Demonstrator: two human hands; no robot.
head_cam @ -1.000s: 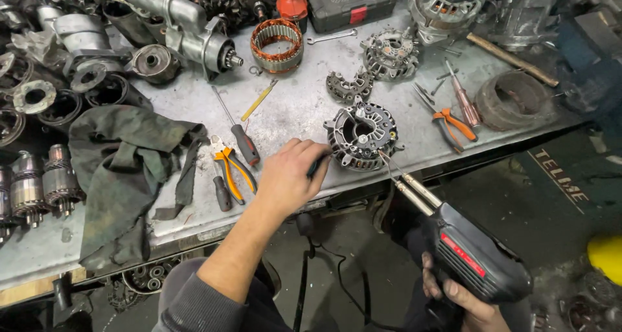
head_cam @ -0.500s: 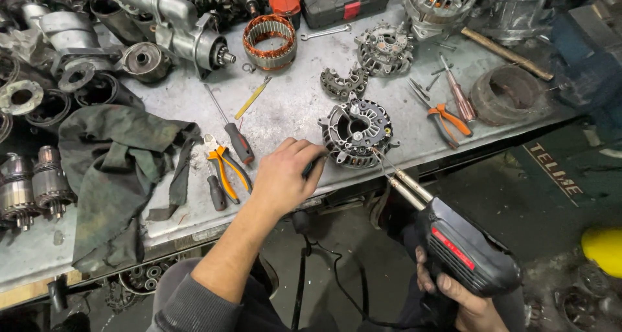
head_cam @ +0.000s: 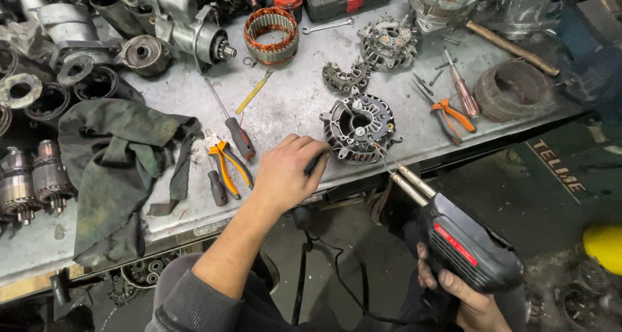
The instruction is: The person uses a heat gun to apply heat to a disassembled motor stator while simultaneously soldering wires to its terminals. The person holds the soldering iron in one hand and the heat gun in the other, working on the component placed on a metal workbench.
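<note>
Soldering gun tip at the alternator housing on the bench edge.

We keep the alternator housing (head_cam: 358, 128) just past our left hand (head_cam: 285, 171), whose fingers pinch a dark tool, perhaps a pick, against its rim to steady it; our right hand (head_cam: 468, 298) wraps the soldering gun (head_cam: 461, 242), angled up so its tip meets the housing.
</note>
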